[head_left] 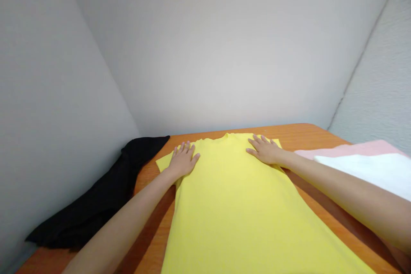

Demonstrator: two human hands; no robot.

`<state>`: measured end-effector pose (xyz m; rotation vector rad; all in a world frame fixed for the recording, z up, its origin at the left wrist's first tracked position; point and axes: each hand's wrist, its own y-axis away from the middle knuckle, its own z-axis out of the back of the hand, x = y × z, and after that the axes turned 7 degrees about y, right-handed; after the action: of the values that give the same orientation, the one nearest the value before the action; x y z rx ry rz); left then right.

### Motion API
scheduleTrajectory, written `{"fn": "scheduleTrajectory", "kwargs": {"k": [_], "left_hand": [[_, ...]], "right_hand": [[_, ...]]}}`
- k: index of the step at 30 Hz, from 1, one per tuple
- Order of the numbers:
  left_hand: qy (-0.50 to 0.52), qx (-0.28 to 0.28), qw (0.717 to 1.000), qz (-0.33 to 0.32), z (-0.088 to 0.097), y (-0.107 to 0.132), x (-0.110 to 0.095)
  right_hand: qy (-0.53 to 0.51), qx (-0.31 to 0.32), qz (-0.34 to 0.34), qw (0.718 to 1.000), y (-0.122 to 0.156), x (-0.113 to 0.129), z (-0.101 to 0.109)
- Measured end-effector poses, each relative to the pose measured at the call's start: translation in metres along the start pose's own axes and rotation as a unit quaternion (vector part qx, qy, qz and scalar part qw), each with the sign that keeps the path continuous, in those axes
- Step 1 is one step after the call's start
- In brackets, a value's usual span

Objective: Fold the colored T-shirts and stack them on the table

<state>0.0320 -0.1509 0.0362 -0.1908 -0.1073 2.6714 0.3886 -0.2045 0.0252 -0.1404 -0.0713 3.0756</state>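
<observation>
A yellow T-shirt (234, 205) lies spread out on the wooden table (154, 222), its collar at the far edge and its body running toward me past the bottom of the view. My left hand (184, 160) rests flat on the shirt near the left sleeve, fingers spread. On the opposite shoulder, my right hand (265, 150) also lies flat with its fingers apart. Neither hand grips the cloth. Parts of both sleeves show beyond my hands.
Black cloth (105, 188) lies in a heap along the table's left edge, by the wall. To the right are a pink cloth (362, 147) and a white cloth (379, 171), partly overlapping. A grey wall (218, 51) stands right behind the table.
</observation>
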Motion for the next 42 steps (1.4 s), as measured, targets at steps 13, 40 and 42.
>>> {"fn": "scheduleTrajectory", "kwargs": {"k": [13, 40, 42], "left_hand": [[0.007, 0.029, 1.000, -0.002, -0.023, -0.032, 0.000], [0.034, 0.028, 0.994, -0.102, -0.012, 0.122, -0.070], [0.034, 0.027, 0.993, -0.105, -0.013, 0.119, -0.069]], "right_hand": [[0.001, -0.007, -0.068, 0.998, 0.010, -0.023, -0.023], [-0.065, -0.063, 0.095, 0.991, 0.197, 0.048, 0.000], [-0.062, -0.062, 0.096, 0.992, 0.195, 0.049, 0.003]]}}
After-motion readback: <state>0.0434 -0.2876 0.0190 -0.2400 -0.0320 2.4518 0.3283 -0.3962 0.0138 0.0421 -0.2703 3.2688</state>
